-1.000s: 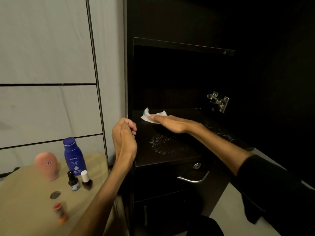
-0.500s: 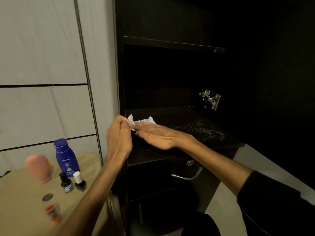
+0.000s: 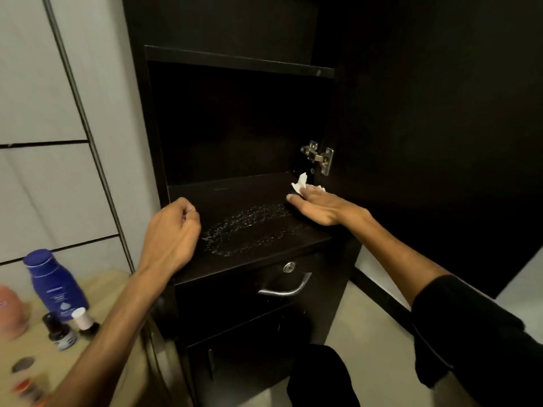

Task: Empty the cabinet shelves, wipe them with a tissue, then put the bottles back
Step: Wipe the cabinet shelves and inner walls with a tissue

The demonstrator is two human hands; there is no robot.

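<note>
On the side table (image 3: pixel 111 292) at far left, the removed bottles are noted: a blue lotion bottle (image 3: pixel 55 284) near its rear edge, two small dropper bottles (image 3: pixel 72 327) just in front. The left hand (image 3: pixel 173 233) is clenched, nothing held, at the left front corner of the lower shelf (image 3: pixel 235 198). A patch of pale residue (image 3: pixel 249 227) lies mid-shelf (unwiped, it is judged). At the shelf's right edge, the tissue (image 3: pixel 301 183) is pressed flat under the straight fingers of the right hand (image 3: pixel 320 207), below the hinge (image 3: pixel 320 155). Risk: the thin tissue could be torn or snagged on the hinge, or residue merely smeared.
</note>
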